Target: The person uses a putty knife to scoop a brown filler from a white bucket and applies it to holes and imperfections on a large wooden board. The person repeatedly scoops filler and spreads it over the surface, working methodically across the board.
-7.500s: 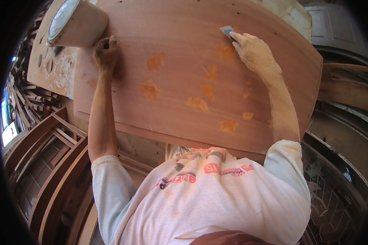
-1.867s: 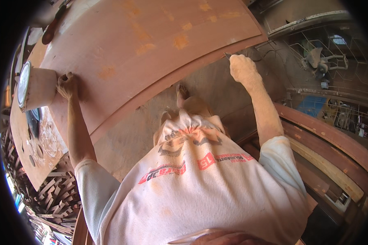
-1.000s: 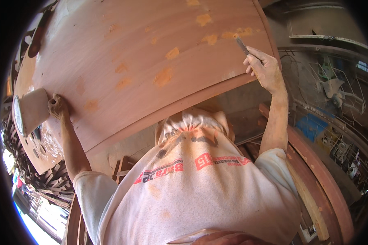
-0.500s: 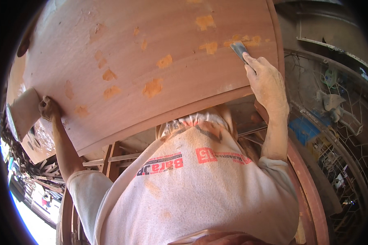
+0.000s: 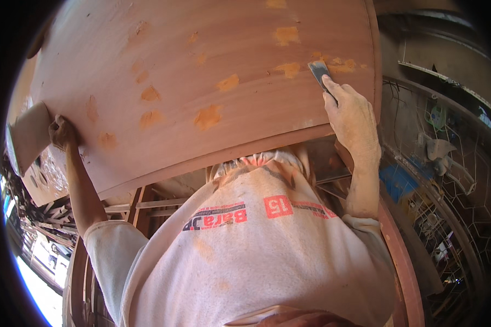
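Observation:
A wide reddish-brown wooden panel [image 5: 163, 65] lies in front of me, dotted with several orange filler patches [image 5: 208, 116]. My right hand [image 5: 353, 117] is closed around a putty knife [image 5: 321, 72], its index finger stretched along the blade. The blade's tip meets the panel beside a smear of filler [image 5: 343, 66] near the right edge. At the panel's left side my left hand [image 5: 63, 132] is closed next to a flat brownish board [image 5: 31, 131]. Its fingers are curled, apparently at the board's edge, though the grip itself is partly hidden.
Wire grilles [image 5: 453, 136] and a blue object [image 5: 398, 180] stand to the right of the panel. Wooden framing [image 5: 140, 206] shows below the panel's near edge. Scrap wood [image 5: 43, 229] is heaped at the lower left.
The putty knife has turned a little more upright, and its tip now sits slightly off the filler smear it covered. The whole view has shifted slightly. My left hand keeps its place beside the board.

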{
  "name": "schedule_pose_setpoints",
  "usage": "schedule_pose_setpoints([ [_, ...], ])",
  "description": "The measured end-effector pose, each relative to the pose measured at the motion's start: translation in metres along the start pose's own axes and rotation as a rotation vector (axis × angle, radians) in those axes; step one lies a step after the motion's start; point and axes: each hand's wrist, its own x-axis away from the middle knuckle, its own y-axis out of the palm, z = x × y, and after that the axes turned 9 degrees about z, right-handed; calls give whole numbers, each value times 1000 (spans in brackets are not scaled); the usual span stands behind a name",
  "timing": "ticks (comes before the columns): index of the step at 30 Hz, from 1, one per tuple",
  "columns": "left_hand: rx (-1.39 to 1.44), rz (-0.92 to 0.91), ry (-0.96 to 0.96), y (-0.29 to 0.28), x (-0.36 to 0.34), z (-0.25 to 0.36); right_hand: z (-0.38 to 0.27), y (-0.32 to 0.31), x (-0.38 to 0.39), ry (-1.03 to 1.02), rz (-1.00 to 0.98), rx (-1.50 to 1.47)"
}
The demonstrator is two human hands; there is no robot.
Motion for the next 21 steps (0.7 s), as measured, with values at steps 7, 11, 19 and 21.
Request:
schedule_pose_setpoints([
  [7,-18,28,31,6,-4,-3,-2,-8,0,0,-42,-67],
  [11,-4,15,4,5,-3,-4,-19,-4,-5,-89,37,-243],
  [19,1,58,10,-2,7,26,-85,39,-48,-431,-33,-132],
  [21,87,22,-39,-3,26,34,-89,30,-49,-483,-59,-19],
])
